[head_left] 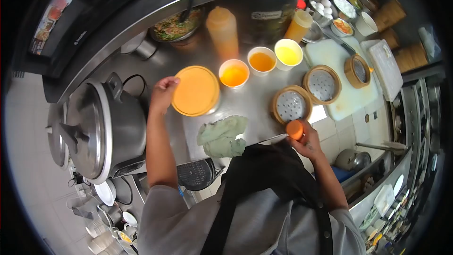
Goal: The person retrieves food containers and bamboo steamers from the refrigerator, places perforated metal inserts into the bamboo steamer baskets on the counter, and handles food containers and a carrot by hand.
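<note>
My left hand (163,93) grips the left rim of a round container with a flat orange lid (195,90), its thumb over the edge. My right hand (307,141) is closed around a small round orange thing (295,130), maybe a cap or small cup; its lower part is hidden. That hand is at the counter's front edge, just below a bamboo steamer (291,105) with a perforated metal base. A crumpled pale green cloth (222,136) lies between my hands. Behind it stand paper cups with orange liquid (234,74), amber liquid (262,61) and yellow liquid (288,55).
Two more bamboo steamers (322,84) (357,71) stand at the right, near a white cutting board (342,99). A squeeze bottle (222,30) and a large dark cooker (262,7) are at the back. Lidded pots (89,130) stand left. Bowls of ingredients and eggs (322,7) fill the back right.
</note>
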A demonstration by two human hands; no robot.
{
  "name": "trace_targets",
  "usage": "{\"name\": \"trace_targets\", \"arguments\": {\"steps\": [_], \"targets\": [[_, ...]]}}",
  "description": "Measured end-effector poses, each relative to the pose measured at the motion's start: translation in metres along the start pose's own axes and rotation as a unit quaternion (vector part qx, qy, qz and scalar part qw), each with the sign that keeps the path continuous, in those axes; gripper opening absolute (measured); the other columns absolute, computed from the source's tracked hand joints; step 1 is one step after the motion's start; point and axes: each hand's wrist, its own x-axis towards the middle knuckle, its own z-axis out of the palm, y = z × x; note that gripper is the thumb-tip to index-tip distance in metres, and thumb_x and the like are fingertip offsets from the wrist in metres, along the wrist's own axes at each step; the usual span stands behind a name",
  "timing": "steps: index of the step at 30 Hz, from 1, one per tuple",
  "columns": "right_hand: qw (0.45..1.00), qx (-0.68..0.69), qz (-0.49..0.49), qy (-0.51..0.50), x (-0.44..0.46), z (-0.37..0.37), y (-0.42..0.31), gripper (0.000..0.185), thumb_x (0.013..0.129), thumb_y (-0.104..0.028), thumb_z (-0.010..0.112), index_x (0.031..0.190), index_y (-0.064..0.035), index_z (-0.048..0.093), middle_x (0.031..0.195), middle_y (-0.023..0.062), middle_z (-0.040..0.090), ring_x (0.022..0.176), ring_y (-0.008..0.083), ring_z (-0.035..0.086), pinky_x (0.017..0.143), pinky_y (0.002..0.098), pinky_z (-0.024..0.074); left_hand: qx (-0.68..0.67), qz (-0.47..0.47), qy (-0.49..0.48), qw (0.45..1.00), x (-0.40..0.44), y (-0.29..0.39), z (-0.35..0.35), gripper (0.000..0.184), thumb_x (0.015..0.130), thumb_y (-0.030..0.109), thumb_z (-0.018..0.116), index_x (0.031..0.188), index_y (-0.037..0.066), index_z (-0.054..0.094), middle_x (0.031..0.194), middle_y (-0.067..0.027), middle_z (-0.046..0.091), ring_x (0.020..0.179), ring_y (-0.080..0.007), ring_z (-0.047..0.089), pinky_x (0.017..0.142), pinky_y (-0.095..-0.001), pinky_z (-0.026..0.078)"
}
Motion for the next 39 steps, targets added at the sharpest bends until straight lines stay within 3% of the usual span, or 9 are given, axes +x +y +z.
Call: {"name": "trace_targets", "arguments": {"steps": [6, 13, 15, 16, 19, 26, 27, 35, 39], "targets": [[0.991, -0.110, -0.056, -0.052, 0.018, 0.021, -0.027, 0.053, 0.076, -0.027, 0.076, 0.118, -0.0040, 0.052, 0.107, 0.0176, 0.060, 0.096, 0.0343, 0.065, 0.081, 0.0397, 0.0520, -0.074, 0.003, 0.117, 0.990, 0.011, -0.027, -0.029, 0.033, 0.091, 0.025, 0.067, 0.107, -0.003, 0.064, 0.093, -0.0045, 0.067, 0.083, -0.0108, 0.061, 0.078, -0.0233, 0.047], [0.989, -0.049, -0.065, -0.123, 0.028, 0.023, -0.032, 0.056, 0.077, -0.028, 0.076, 0.121, -0.0040, 0.050, 0.110, 0.0165, 0.060, 0.097, 0.0346, 0.064, 0.083, 0.0399, 0.0517, -0.127, -0.013, 0.236, 0.963, 0.008, -0.029, -0.031, 0.031, 0.093, 0.031, 0.063, 0.107, 0.003, 0.060, 0.085, -0.0055, 0.065, 0.060, -0.0124, 0.061, 0.044, -0.0261, 0.044], [0.992, 0.018, -0.123, 0.005, 0.030, 0.008, -0.027, 0.058, 0.077, -0.025, 0.076, 0.123, -0.0030, 0.048, 0.111, 0.0151, 0.059, 0.095, 0.0316, 0.064, 0.082, 0.0382, 0.0518, -0.140, -0.032, 0.233, 0.962, -0.004, -0.022, -0.025, 0.034, 0.092, 0.032, 0.063, 0.110, 0.004, 0.059, 0.088, -0.0052, 0.065, 0.064, -0.0129, 0.062, 0.045, -0.0264, 0.045], [0.983, 0.183, 0.011, 0.025, 0.027, -0.005, -0.031, 0.062, 0.076, -0.024, 0.077, 0.125, -0.0024, 0.046, 0.110, 0.0129, 0.059, 0.096, 0.0288, 0.064, 0.081, 0.0370, 0.0517, -0.091, -0.055, 0.295, 0.950, -0.017, -0.014, -0.016, 0.032, 0.092, 0.030, 0.064, 0.110, 0.005, 0.058, 0.091, -0.0039, 0.064, 0.070, -0.0108, 0.061, 0.051, -0.0235, 0.046], [0.966, -0.168, 0.024, 0.196, 0.035, -0.052, 0.005, 0.061, 0.075, -0.025, 0.074, 0.123, -0.0026, 0.044, 0.108, 0.0217, 0.059, 0.098, 0.0360, 0.063, 0.079, 0.0416, 0.0524, -0.012, 0.161, 0.440, 0.883, -0.059, -0.011, 0.026, 0.028, 0.092, 0.025, 0.064, 0.111, 0.005, 0.058, 0.094, -0.0032, 0.062, 0.076, -0.0093, 0.058, 0.060, -0.0225, 0.046], [0.990, -0.103, 0.048, 0.082, 0.034, -0.052, 0.016, 0.056, 0.076, -0.028, 0.073, 0.119, -0.0031, 0.045, 0.100, 0.0232, 0.064, 0.095, 0.0399, 0.063, 0.081, 0.0448, 0.0511, 0.176, 0.367, 0.033, 0.913, -0.167, 0.010, 0.223, 0.016, 0.080, 0.004, 0.067, 0.096, 0.004, 0.064, 0.098, -0.0094, 0.061, 0.091, -0.0221, 0.060, 0.074, -0.0290, 0.049], [0.991, -0.102, 0.054, 0.065, 0.032, -0.049, 0.013, 0.057, 0.076, -0.028, 0.073, 0.119, -0.0029, 0.045, 0.099, 0.0228, 0.065, 0.095, 0.0395, 0.064, 0.081, 0.0445, 0.0510, 0.135, 0.283, -0.004, 0.950, -0.183, 0.021, 0.246, 0.018, 0.077, 0.004, 0.069, 0.096, 0.003, 0.065, 0.105, -0.0117, 0.060, 0.100, -0.0256, 0.058, 0.077, -0.0323, 0.049], [0.990, 0.109, -0.053, 0.067, -0.002, -0.121, 0.047, 0.052, 0.078, -0.028, 0.072, 0.116, 0.0009, 0.050, 0.096, 0.0154, 0.062, 0.093, 0.0297, 0.063, 0.083, 0.0355, 0.0488, 0.228, 0.339, 0.064, 0.911, -0.195, 0.041, 0.358, 0.021, 0.078, 0.008, 0.069, 0.099, 0.004, 0.065, 0.114, -0.0124, 0.056, 0.104, -0.0289, 0.054, 0.070, -0.0351, 0.054], [0.981, 0.130, 0.042, 0.135, -0.004, -0.174, 0.057, 0.041, 0.084, -0.031, 0.069, 0.105, 0.0021, 0.057, 0.095, 0.0149, 0.063, 0.088, 0.0247, 0.062, 0.079, 0.0349, 0.0489, 0.038, 0.212, -0.121, 0.969, -0.203, 0.062, 0.433, 0.036, 0.083, 0.008, 0.068, 0.116, 0.003, 0.057, 0.116, -0.0102, 0.055, 0.107, -0.0207, 0.054, 0.087, -0.0303, 0.048]]}}
